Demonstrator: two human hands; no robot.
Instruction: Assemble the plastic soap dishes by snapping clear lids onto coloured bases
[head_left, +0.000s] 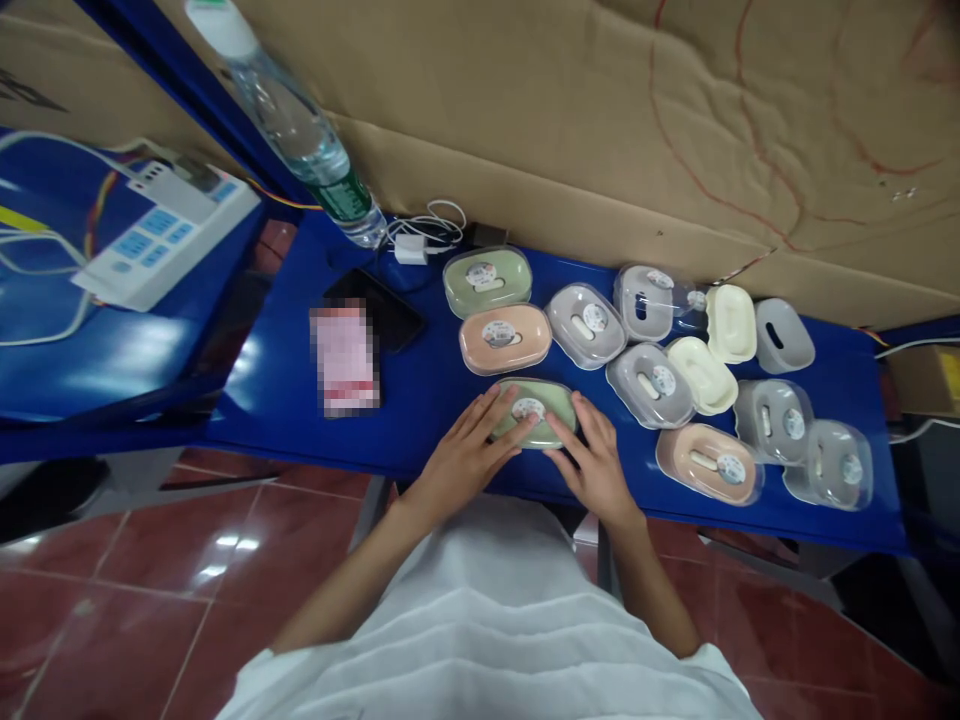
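Observation:
A pale green soap box [546, 398] with a clear lid and a round label lies at the front edge of the blue table. My left hand [466, 455] holds its left end, fingers stretched across the lid toward the label. From the right, my right hand [598, 470] grips the other end, with fingertips on the lid and around the rim. Parts of the box are hidden under my fingers. Just behind it sits a peach soap box [517, 350], and beyond that another green soap box [489, 295]. A grey soap box [586, 330] stands to the right of these.
Several more soap boxes cover the right side, including a peach one [705, 470] and cream trays [731, 322]. On the left are a blurred-out pink item [346, 360], a dark phone [394, 315], a charger [410, 249], a water bottle [307, 140] and a power strip [161, 240].

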